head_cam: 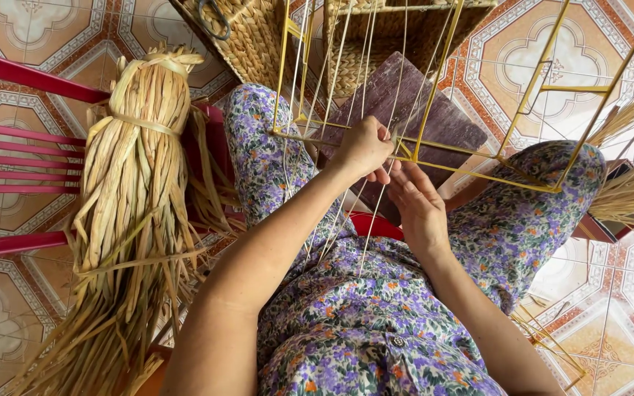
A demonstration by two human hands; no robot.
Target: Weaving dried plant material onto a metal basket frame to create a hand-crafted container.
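The yellow wire frame [478, 158] rested across the person's knees, its lower bar running left to right and its uprights pointing away from the body. Pale fibre strands [376, 213] were strung lengthwise from the lap up over that bar. The left hand [363, 147] was closed around strands at the bar. The right hand [418, 205] lay half open just beneath, fingers touching strands. A tied bundle of dried leaves [137, 191] lay to the left on a red chair [16, 139].

Bright, even daylight, soft shadows, sharp focus, with wide-angle stretching at the edges.
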